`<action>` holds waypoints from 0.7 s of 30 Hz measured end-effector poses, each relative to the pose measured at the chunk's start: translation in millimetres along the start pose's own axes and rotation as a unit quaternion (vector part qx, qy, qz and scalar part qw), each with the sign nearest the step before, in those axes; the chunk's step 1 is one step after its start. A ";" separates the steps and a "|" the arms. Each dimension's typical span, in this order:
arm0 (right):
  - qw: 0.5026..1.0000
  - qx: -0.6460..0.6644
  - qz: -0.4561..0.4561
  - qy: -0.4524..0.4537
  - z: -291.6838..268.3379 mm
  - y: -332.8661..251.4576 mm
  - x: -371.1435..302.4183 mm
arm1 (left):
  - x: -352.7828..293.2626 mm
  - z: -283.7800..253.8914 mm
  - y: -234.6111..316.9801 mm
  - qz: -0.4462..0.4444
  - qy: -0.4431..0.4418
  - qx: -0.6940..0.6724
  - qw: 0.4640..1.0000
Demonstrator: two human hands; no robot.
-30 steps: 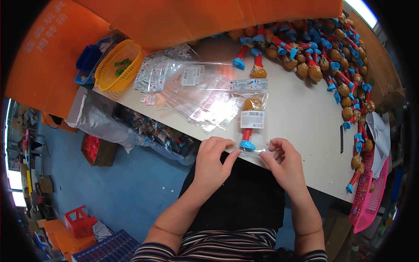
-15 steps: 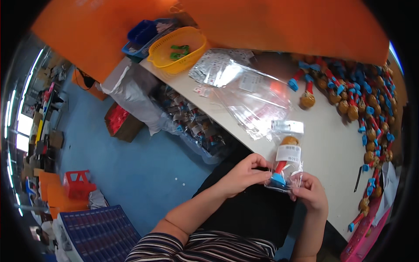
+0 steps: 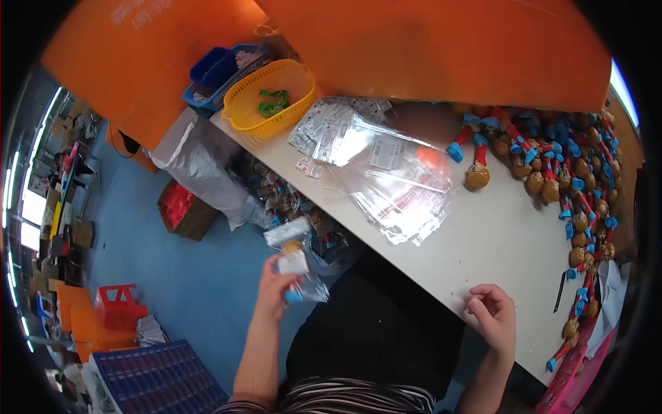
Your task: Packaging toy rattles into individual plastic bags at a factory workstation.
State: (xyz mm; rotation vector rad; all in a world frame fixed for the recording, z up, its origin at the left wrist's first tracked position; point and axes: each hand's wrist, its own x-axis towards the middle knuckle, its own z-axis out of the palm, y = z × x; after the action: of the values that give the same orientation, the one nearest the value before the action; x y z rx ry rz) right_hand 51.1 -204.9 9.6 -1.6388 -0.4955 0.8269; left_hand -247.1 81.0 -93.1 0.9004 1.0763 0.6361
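Note:
Away from the table's edge, over the floor side, my left hand [image 3: 274,284] is closed on a bagged toy [image 3: 292,263]. The toy has a brown round top, a blue end and a white label, inside a clear plastic bag; it is partly blurred. Just below the bag lies an open sack of similar bagged toys [image 3: 331,238]. My right hand [image 3: 494,314] hovers at the table's near edge, its fingers curled in and nothing visible in them. Flat clear plastic bags [image 3: 393,183] are fanned out on the white table [image 3: 496,241], ahead of my right hand.
Loose red, blue and brown toys [image 3: 552,162] heap along the table's right side. A yellow basket [image 3: 241,103] with green items stands at the far left corner, beside blue trays [image 3: 214,69]. Label sheets [image 3: 317,131] lie near it. A pink bin [image 3: 576,372] sits at the right.
My left hand has carried the bagged toy left, off the table's edge toward the sack. My right hand has let go of the bag and stays near the table edge.

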 end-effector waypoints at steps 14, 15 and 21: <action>0.942 -0.211 -0.154 0.209 19.7 36.3 -2.0 | 74.1 165.4 98.5 0.491 0.097 -0.082 0.862; 0.945 -0.204 -0.157 0.199 28.4 31.7 -0.5 | 60.7 181.9 103.3 0.519 -0.013 -0.024 0.854; 0.990 0.003 -0.060 0.124 26.9 24.2 11.3 | 74.1 270.3 54.1 0.444 -0.018 0.546 0.711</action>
State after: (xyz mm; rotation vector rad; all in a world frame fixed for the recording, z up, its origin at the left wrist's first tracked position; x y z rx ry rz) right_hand 35.8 -184.7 -18.6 -1.6619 -0.4101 0.5269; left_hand 30.8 85.9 -27.9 2.5640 0.8790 0.7105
